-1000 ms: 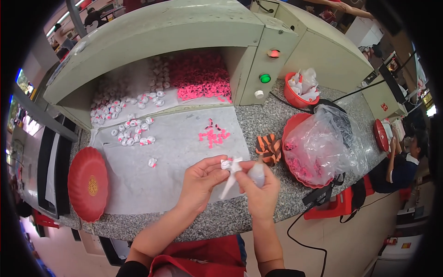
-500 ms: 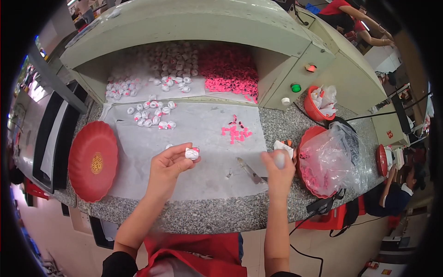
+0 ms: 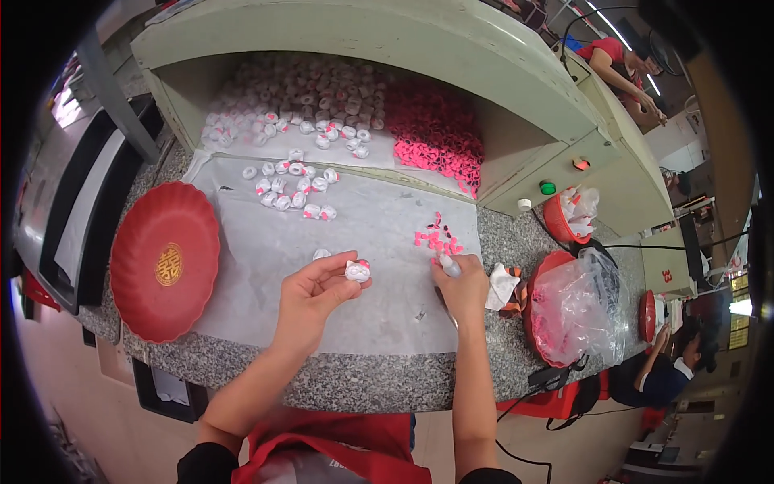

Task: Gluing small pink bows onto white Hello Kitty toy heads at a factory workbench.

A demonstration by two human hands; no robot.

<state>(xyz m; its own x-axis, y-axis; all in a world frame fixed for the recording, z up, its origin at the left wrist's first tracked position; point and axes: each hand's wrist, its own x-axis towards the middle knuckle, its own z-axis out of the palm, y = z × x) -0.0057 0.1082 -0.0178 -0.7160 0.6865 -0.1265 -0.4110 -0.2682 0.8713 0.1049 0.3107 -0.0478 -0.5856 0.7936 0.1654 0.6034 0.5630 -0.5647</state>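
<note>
Between the thumb and fingers of my left hand (image 3: 316,292) is a small white molded figure (image 3: 358,270) with a pink spot at its top. My right hand (image 3: 466,290) is closed around a small translucent squeeze bottle (image 3: 451,266), just below a scattering of small pink pieces (image 3: 436,240) on the white sheet (image 3: 266,294). Metal tweezers lie mostly hidden under that hand. Another white piece (image 3: 322,253) sits behind my left hand. Farther back on the sheet is a loose group of white figures (image 3: 300,185), some with pink spots.
A pale green cabinet (image 3: 379,48) shelters many white figures and a heap of pink pieces (image 3: 439,153). Left stands a red fluted bowl (image 3: 133,266). Right are a white cloth (image 3: 501,287), a red bowl (image 3: 538,343) with a plastic bag (image 3: 584,302), and a small red basket (image 3: 556,222).
My right hand has moved left from beside the white cloth to the pink pieces, carrying the bottle and now covering the tweezers. My left hand still holds the white figure. The view has shifted.
</note>
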